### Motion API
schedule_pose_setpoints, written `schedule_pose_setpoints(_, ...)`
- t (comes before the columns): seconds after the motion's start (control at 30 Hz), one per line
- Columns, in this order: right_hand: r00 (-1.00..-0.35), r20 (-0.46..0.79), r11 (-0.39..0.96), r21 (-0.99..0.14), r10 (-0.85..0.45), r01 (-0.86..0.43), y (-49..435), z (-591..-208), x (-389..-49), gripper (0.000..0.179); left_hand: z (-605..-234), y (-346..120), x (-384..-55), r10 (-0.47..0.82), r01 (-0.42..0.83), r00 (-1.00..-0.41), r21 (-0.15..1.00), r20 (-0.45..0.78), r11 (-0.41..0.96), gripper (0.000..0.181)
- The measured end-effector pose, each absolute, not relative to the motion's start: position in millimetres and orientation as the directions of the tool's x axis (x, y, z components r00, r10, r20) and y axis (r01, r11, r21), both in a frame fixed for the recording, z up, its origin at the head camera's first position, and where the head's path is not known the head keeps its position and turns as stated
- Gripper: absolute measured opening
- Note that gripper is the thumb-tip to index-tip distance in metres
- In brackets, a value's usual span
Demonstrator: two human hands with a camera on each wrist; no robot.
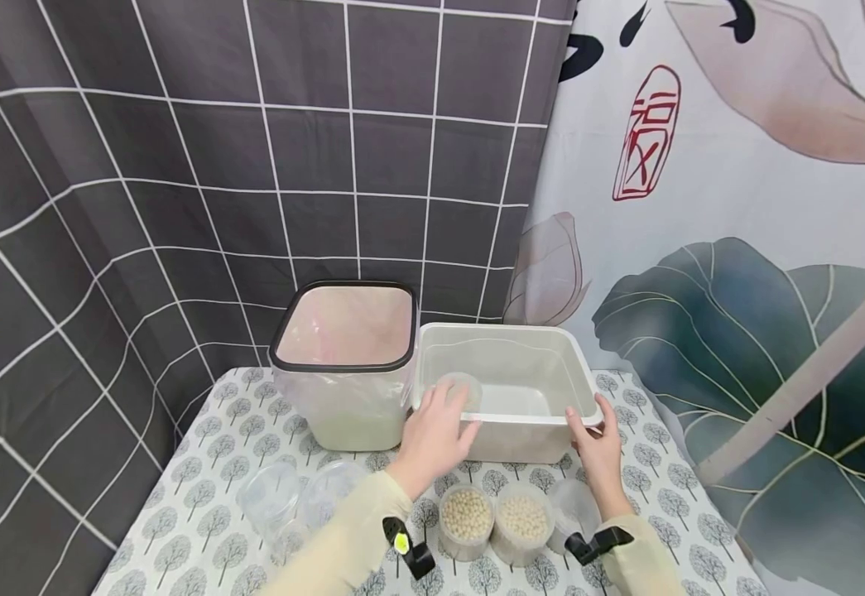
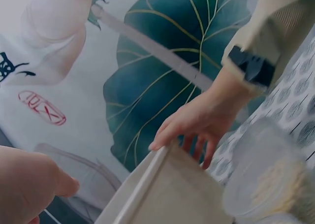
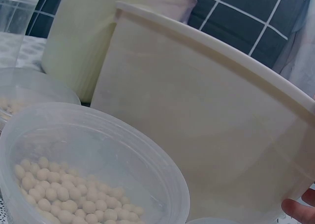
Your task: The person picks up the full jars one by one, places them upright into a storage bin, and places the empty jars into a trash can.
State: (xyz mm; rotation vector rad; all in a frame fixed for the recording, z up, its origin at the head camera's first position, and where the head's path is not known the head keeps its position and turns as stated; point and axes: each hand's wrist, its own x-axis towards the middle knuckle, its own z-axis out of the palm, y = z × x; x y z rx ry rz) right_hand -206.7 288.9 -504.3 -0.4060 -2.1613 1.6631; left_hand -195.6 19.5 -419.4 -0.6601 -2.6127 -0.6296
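Note:
My left hand (image 1: 435,432) reaches over the front left rim of a white rectangular bin (image 1: 523,420). Its fingertips lie beside a round clear tub (image 1: 466,391) within the bin; whether they grip it is hidden. The left wrist view shows only part of this hand (image 2: 32,187), its thumb sticking out. At the front right corner, my right hand (image 1: 599,451) holds the rim between thumb and fingers, as the left wrist view (image 2: 204,118) also shows. Two clear tubs of pale round beads, one (image 1: 466,515) and another (image 1: 524,520), stand in front of the bin.
A tall pale trash can (image 1: 361,418) with a black rim and plastic liner stands left of the bin. Clear containers (image 1: 268,497) lie at front left, and another clear tub (image 1: 575,509) stands beside the beads. Patterned cloth covers the table (image 1: 201,497); curtains hang behind.

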Motion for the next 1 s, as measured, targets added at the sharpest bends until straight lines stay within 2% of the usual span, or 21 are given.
schedule_pose_setpoints(0.13,-0.881,0.144,0.273,-0.962,0.452,-0.017,289.3,-505.9,-206.7,0.071,-430.1,18.5,-177.2,0.343,0.525,-0.826,0.388,0.448,0.757,0.051)
schedule_pose_setpoints(0.37,-0.887,0.105,0.253,-0.967,0.449,0.014,288.1,-503.7,-206.5,0.071,-459.9,17.2,-155.8,0.32,0.519,-0.844,0.506,0.431,0.689,0.054)
schedule_pose_setpoints(0.53,-0.887,0.102,0.262,-0.965,0.451,0.022,288.1,-503.0,-206.7,0.07,-481.8,15.2,-142.6,0.332,0.465,-0.885,0.58,0.327,0.669,0.063)
schedule_pose_setpoints(0.73,-0.889,0.115,0.271,-0.963,0.444,0.01,289.3,-506.3,-207.9,0.07,-509.2,13.6,-131.2,0.323,0.34,-0.932,0.705,0.165,0.623,0.078)
schedule_pose_setpoints(1.0,-0.889,0.111,0.261,-0.965,0.444,0.01,290.6,-506.8,-207.9,0.069,-531.9,15.6,-126.5,0.297,0.268,-0.949,0.773,0.109,0.574,0.093)
